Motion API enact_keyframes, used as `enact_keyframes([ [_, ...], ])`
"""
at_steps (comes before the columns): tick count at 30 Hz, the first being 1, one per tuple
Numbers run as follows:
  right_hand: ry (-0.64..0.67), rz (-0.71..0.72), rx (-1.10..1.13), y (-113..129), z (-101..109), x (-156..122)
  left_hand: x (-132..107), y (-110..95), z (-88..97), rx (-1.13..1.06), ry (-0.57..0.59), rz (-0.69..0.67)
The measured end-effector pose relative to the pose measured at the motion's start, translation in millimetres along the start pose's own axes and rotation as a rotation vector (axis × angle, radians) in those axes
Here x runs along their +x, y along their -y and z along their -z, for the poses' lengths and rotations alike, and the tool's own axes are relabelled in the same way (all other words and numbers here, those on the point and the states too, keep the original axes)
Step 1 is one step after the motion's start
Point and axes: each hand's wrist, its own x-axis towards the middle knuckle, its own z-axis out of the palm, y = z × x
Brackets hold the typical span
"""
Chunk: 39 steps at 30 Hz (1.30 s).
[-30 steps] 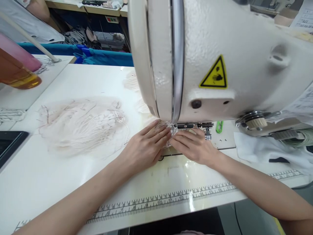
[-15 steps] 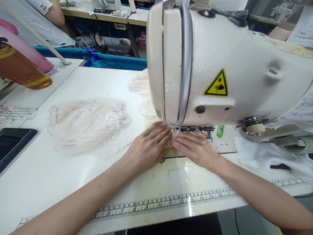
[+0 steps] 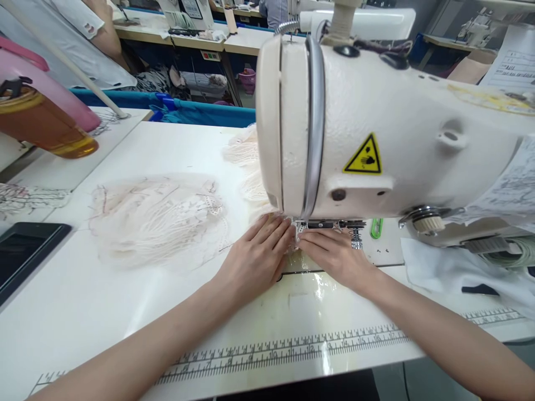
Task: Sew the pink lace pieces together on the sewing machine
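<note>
A pale, sheer lace fabric [image 3: 253, 186] runs from behind the head of the sewing machine [image 3: 288, 128] to the needle area. My left hand [image 3: 264, 248] lies flat on the lace left of the presser foot, fingers stretched forward, their tips partly under the machine head. To the right of the foot, my right hand [image 3: 334, 253] has its fingers pressed together at the lace edge; its thumb is hidden. Both hands' fingertips are close to each other. The needle is hidden behind the machine head. A heap of similar lace pieces [image 3: 161, 220] with loose threads lies to the left.
A black phone [image 3: 29, 250] and an amber drink cup [image 3: 45, 125] are at the left. A small green thread snipper [image 3: 377, 228] rests on the machine bed, and white cloth [image 3: 434, 273] lies right. A printed ruler [image 3: 292, 351] borders the front edge. Another person's arm [image 3: 106, 30] shows behind.
The camera view has tilted slightly upward, so the scene sits lower and more of the machine top shows. Both hands stay by the presser foot with hardly any visible movement.
</note>
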Motion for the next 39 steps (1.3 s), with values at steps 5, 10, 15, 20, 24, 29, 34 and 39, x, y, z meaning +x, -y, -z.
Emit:
enact_keyframes([
  [5,0.040,-0.040,0.050,-5,0,-1,-2,-3,-0.3,0.023,-0.005,0.021],
  [10,0.011,-0.064,0.058,-8,0,-4,-1,-5,2.0,0.019,0.017,0.025],
  [15,-0.017,-0.100,0.075,-10,1,-1,-1,-7,3.2,0.015,0.043,0.040],
  [20,0.014,-0.144,0.126,-13,0,0,0,-9,4.1,0.024,0.056,0.060],
  [24,0.005,-0.179,0.173,-13,2,3,3,-10,4.5,0.021,0.057,0.079],
  [29,0.013,-0.271,0.282,-12,2,5,2,-12,1.2,0.004,-0.011,0.044],
  [34,-0.047,-0.192,0.082,-12,-1,-7,-2,-12,-3.3,-0.018,-0.044,-0.056],
  [39,0.022,-0.215,0.048,-5,2,-10,-2,-11,-3.0,-0.025,-0.017,-0.013],
])
